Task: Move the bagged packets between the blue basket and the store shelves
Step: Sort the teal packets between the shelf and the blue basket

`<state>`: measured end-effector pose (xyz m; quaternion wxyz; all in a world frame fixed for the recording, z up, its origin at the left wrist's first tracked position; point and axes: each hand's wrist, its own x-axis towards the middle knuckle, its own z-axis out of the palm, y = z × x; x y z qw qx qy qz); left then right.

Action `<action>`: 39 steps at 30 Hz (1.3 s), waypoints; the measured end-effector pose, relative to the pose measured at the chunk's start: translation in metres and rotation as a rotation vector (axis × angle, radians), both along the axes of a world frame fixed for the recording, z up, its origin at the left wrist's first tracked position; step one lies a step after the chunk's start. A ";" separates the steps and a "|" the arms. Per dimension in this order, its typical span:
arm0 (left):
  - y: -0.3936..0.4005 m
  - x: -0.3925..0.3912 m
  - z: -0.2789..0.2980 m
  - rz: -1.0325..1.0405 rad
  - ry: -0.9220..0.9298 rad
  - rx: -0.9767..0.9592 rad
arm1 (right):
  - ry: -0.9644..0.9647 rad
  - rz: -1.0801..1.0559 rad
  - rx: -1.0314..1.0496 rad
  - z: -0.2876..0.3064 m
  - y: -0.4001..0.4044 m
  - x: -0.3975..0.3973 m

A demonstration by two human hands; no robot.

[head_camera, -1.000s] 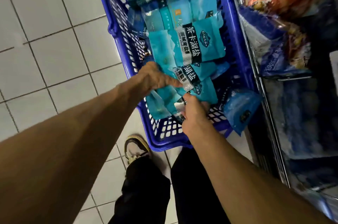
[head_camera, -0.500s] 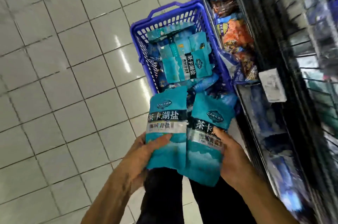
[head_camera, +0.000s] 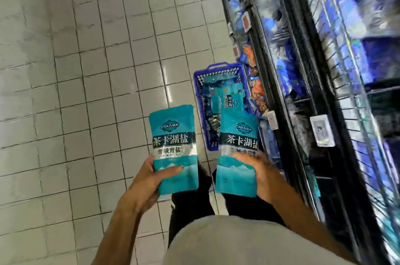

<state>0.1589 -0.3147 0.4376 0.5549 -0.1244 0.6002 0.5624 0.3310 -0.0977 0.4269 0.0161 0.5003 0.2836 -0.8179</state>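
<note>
Gripping one teal salt packet each, the left hand (head_camera: 154, 180) holds its packet (head_camera: 174, 145) left of the blue basket (head_camera: 200, 100), the right hand (head_camera: 258, 169) another (head_camera: 237, 152) nearer the shelves (head_camera: 303, 91); low grips risk slippage.

Two teal packets carry the same print. Left-hand packet (head_camera: 174, 147): oval logo reading "CAKA" near the top, then a dark band with large white characters "茶卡湖盐"; below it a clear band with a second line of characters, partly glared, not surely legible. Right-hand packet (head_camera: 237, 152): same "CAKA" logo and "茶卡湖盐" band; lower line blurred. A packet in the blue basket (head_camera: 200, 91) shows a dark strip of characters, too small to read. Shelf price tag (head_camera: 321, 130): digits blurred, unreadable.
</note>
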 end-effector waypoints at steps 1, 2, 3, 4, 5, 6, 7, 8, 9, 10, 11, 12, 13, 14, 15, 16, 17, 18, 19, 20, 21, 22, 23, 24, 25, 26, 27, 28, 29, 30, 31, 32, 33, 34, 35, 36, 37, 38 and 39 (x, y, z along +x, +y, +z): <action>0.001 0.000 0.014 0.015 0.032 0.016 | 0.011 0.022 0.058 0.017 0.001 0.001; 0.004 0.001 0.027 0.036 0.060 0.029 | 0.013 0.035 0.114 0.032 0.001 0.003; 0.007 0.002 0.039 0.055 0.081 0.053 | 0.016 0.040 0.160 0.047 0.002 0.004; 0.012 0.003 0.049 0.071 0.093 0.086 | 0.024 0.041 0.196 0.061 0.003 0.007; 0.016 0.004 0.058 0.085 0.094 0.117 | 0.029 0.036 0.229 0.072 0.003 0.010; 0.022 0.005 0.064 0.096 0.087 0.146 | 0.023 0.023 0.255 0.081 0.002 0.015; 0.027 0.005 0.070 0.102 0.068 0.168 | 0.004 0.007 0.284 0.090 0.001 0.021; 0.033 0.003 0.073 0.099 0.042 0.191 | -0.016 -0.019 0.322 0.098 -0.001 0.026; 0.039 0.001 0.076 0.084 0.017 0.216 | -0.028 -0.051 0.369 0.104 -0.004 0.032; 0.045 -0.002 0.077 0.047 0.006 0.245 | -0.037 -0.094 0.412 0.110 -0.009 0.038; 0.051 -0.005 0.079 -0.012 0.012 0.273 | -0.048 -0.146 0.438 0.113 -0.014 0.043; 0.056 -0.008 0.080 -0.082 0.027 0.305 | -0.064 -0.205 0.454 0.116 -0.022 0.049; 0.061 -0.012 0.082 -0.158 0.045 0.337 | -0.080 -0.263 0.469 0.118 -0.030 0.055; 0.067 -0.015 0.082 -0.237 0.066 0.362 | -0.097 -0.324 0.493 0.119 -0.038 0.060; 0.071 -0.018 0.083 -0.310 0.091 0.372 | -0.115 -0.382 0.526 0.119 -0.048 0.065; 0.076 -0.020 0.081 -0.375 0.122 0.372 | -0.138 -0.439 0.560 0.119 -0.059 0.070; 0.079 -0.020 0.080 -0.436 0.150 0.365 | -0.157 -0.496 0.587 0.119 -0.072 0.075; 0.083 -0.019 0.080 -0.499 0.169 0.359 | -0.167 -0.558 0.606 0.120 -0.086 0.079; 0.086 -0.017 0.080 -0.566 0.179 0.350 | -0.171 -0.630 0.612 0.121 -0.101 0.084; 0.088 -0.011 0.081 -0.632 0.183 0.341 | -0.176 -0.709 0.606 0.123 -0.118 0.088; 0.091 -0.004 0.083 -0.690 0.184 0.333 | -0.182 -0.785 0.598 0.125 -0.133 0.093; 0.092 0.005 0.085 -0.741 0.186 0.325 | -0.192 -0.856 0.587 0.127 -0.148 0.098; 0.093 0.015 0.088 -0.788 0.193 0.315 | -0.205 -0.924 0.572 0.129 -0.164 0.106; 0.094 0.027 0.091 -0.831 0.201 0.308 | -0.217 -0.989 0.556 0.130 -0.180 0.113; 0.095 0.040 0.094 -0.879 0.208 0.307 | -0.227 -1.052 0.548 0.132 -0.196 0.122; 0.096 0.053 0.097 -0.939 0.218 0.311 | -0.240 -1.116 0.548 0.133 -0.212 0.131; 0.095 0.068 0.099 -1.006 0.236 0.317 | -0.254 -1.184 0.548 0.135 -0.228 0.140; 0.094 0.083 0.100 -1.078 0.257 0.323 | -0.267 -1.253 0.544 0.137 -0.245 0.149; 0.093 0.098 0.100 -1.147 0.278 0.330 | -0.279 -1.318 0.538 0.138 -0.260 0.157; 0.090 0.113 0.100 -1.211 0.299 0.334 | -0.297 -1.377 0.531 0.139 -0.276 0.166; 0.088 0.130 0.099 -1.274 0.321 0.338 | -0.316 -1.434 0.527 0.138 -0.292 0.174; 0.083 0.147 0.098 -1.337 0.342 0.345 | -0.331 -1.490 0.525 0.137 -0.308 0.184; 0.078 0.165 0.097 -1.401 0.362 0.356 | -0.346 -1.547 0.522 0.135 -0.325 0.194; 0.072 0.184 0.097 -1.463 0.376 0.372 | -0.365 -1.606 0.516 0.134 -0.342 0.204; 0.063 0.202 0.098 -1.520 0.384 0.389 | -0.384 -1.663 0.505 0.132 -0.359 0.214; 0.054 0.222 0.099 -1.569 0.391 0.405 | -0.397 -1.718 0.496 0.131 -0.377 0.224; 0.043 0.242 0.099 -1.616 0.396 0.420 | -0.403 -1.770 0.491 0.129 -0.395 0.234; 0.031 0.263 0.099 -1.662 0.396 0.425 | -0.412 -1.819 0.484 0.128 -0.414 0.245; 0.017 0.283 0.098 -1.703 0.388 0.429 | -0.428 -1.862 0.473 0.128 -0.433 0.255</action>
